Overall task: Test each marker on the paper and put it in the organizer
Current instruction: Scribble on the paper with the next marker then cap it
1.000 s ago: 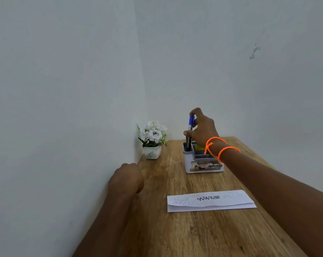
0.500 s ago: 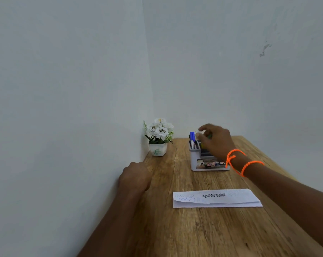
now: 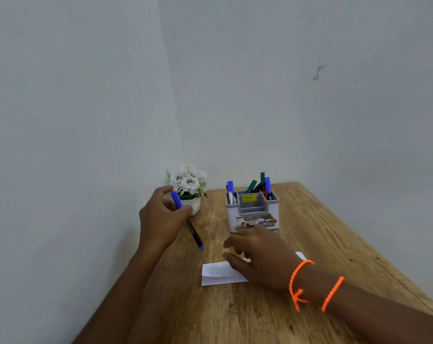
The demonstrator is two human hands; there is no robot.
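Comparing this moment with the one a second before, the biggest change was in the left hand (image 3: 164, 220): it had rested as a closed fist on the table (image 3: 235, 314) beside the wall, holding nothing visible, and now it was raised and pinching a blue marker (image 3: 188, 220) between thumb and fingers. The right hand (image 3: 257, 256), which had been lowering a blue-capped marker into the organizer (image 3: 254, 214), had come back from there and hung with loosely spread fingers, holding nothing, over the folded paper (image 3: 219, 273). That marker now stood upright in the organizer's left compartment, toward ten o'clock of its front, with green, black and blue markers leaning in the right rear compartment at about one o'clock.

By my reading, one marker had been finished and the next test was about to start. The right hand seemed to be either steadying the paper or reaching to take the new marker; I could not tell which.

The held marker's long axis ran diagonally, from eleven o'clock down to five o'clock. Its blue cap-like end pointed up toward the flower pot (image 3: 189, 192) at eleven o'clock, and the small blue tip pointed down toward the table at five o'clock, aimed at the paper but clear of it. The marker lay at about nine o'clock from the organizer and at eleven o'clock from the paper. Whether the writing end was uncapped was too small to judge.
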